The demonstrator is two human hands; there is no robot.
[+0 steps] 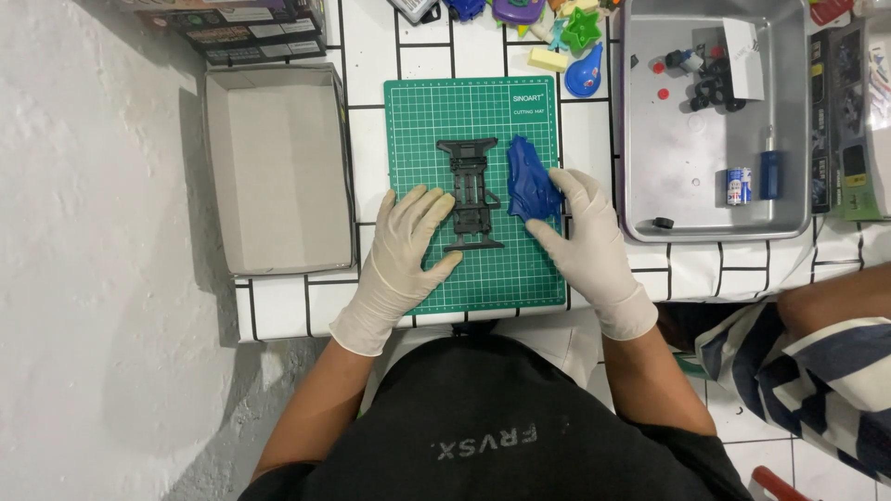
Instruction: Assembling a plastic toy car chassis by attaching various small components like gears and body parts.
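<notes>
— Where did the hands lie?
— Left hand (406,250) lay flat, fingers apart, beside the black chassis (471,197) on the green mat (483,269).
— And the right?
— Right hand (583,237) touched the blue shell (531,179), fingers spread, gripping nothing.

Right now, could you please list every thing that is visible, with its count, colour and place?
cutting mat: one, green, middle of the tiled table.
toy car chassis: one, black, on the mat.
car body shell: one, blue, on the mat, right of the chassis.
cardboard box: one, grey inside, left of the mat.
metal tray: one, silver, right of the mat, holding small black wheels, red bits, a white card, a battery and a blue tool.
plastic toys: several, mixed colours, top edge.
printed boxes: a few, dark, top left.
another person's striped sleeve: one, lower right.
left hand: white glove, flat on the mat beside the chassis.
right hand: white glove, touching the shell.
</notes>
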